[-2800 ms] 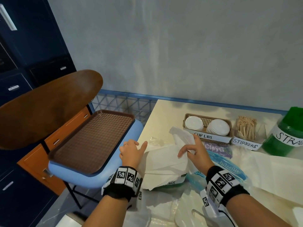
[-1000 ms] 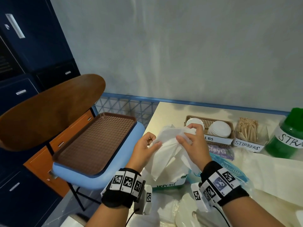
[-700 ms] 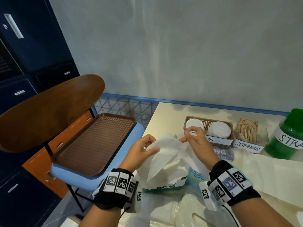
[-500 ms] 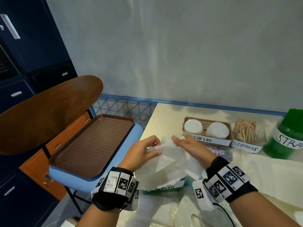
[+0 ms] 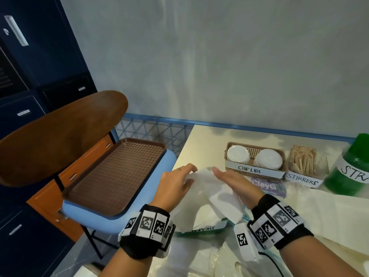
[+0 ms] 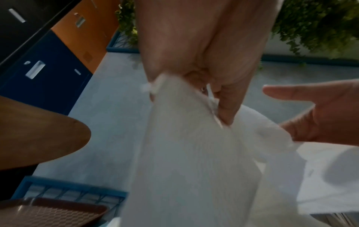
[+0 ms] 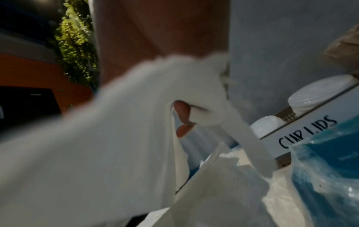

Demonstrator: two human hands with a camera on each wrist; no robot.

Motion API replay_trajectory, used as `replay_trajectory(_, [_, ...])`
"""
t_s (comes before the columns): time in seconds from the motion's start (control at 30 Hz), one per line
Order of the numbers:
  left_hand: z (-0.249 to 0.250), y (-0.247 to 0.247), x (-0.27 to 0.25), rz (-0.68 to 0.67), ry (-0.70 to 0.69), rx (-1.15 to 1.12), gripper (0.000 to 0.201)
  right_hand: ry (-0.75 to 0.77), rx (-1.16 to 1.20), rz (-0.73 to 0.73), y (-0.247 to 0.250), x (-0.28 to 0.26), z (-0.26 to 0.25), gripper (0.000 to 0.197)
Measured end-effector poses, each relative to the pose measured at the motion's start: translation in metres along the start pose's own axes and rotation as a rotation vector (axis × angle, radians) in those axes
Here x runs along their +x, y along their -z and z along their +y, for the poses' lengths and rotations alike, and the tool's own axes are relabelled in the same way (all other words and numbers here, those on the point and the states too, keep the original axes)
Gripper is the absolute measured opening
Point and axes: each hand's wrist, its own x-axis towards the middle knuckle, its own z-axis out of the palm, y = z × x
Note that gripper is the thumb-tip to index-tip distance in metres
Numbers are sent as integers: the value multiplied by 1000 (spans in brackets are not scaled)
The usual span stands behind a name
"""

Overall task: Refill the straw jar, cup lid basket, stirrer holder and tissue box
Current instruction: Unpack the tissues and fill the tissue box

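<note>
A bunch of white tissues [image 5: 205, 188] stands up out of the green tissue box labelled NAPKINS [image 5: 201, 229] at the table's front left. My left hand [image 5: 185, 172] pinches the bunch's upper left edge; the left wrist view shows its fingers [image 6: 223, 107] curled round the tissues [image 6: 184, 153]. My right hand [image 5: 221, 172] lies flat, fingers straight, against the right side of the bunch. Behind stand the cup lid basket [image 5: 249, 168] with two stacks of white lids, the stirrer holder [image 5: 302, 179] full of wooden sticks, and the green straw jar [image 5: 347, 176].
A brown tray [image 5: 111, 176] rests on a blue chair seat left of the table, under the wooden chair back [image 5: 60, 136]. Blue plastic wrapping [image 5: 267, 186] and a cream sheet [image 5: 319, 212] cover the table on the right. Navy cabinets stand at far left.
Both hands lifted the tissues up in front of the basket, then brought them back down over the box. My right hand went from pinching the tissues to lying flat against them.
</note>
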Motion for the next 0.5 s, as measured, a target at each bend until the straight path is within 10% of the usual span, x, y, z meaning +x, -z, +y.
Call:
replay_trajectory(0.3, [5,-10,1,15,7,-41,14,-81,-80,120,-10,26,17,86])
replay_trajectory(0.5, [13,-11,2,61,-31,-48,18,95,-58,-6,-20,13,13,30])
